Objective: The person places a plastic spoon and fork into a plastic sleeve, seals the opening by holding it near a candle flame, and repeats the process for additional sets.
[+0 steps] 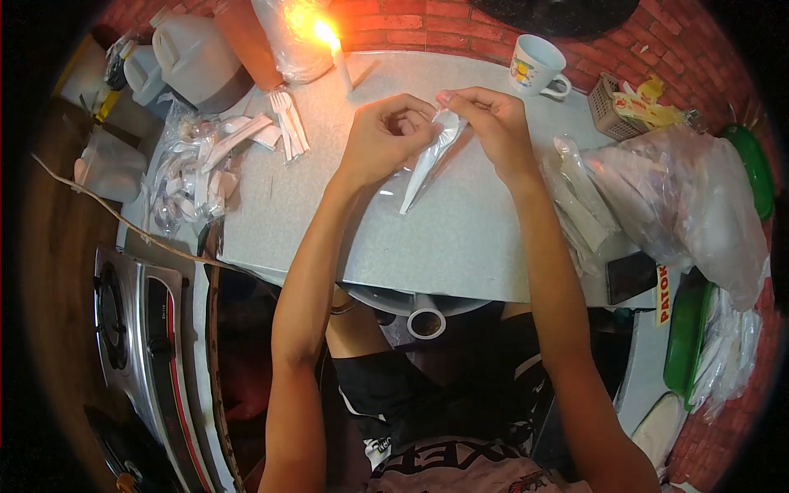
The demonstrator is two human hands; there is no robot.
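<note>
Over the middle of the pale table, a white plastic utensil in a clear wrapper [426,168] slants down toward the left, its upper end between both hands. My left hand [393,131] has its fingers curled and pinched on the wrapper's left side. My right hand [493,122] pinches the top of the wrapper with thumb and forefinger. A lit white candle [342,70] stands upright beyond my left hand. Left of that hand lie a wrapped white fork and other utensils [288,125].
A pile of wrapped utensils [193,177] and jugs [197,62] are at the left. A mug [537,66], a small basket [608,107], large plastic bags [682,197] and a dark phone [631,278] are at the right. A gas stove [136,320] stands lower left.
</note>
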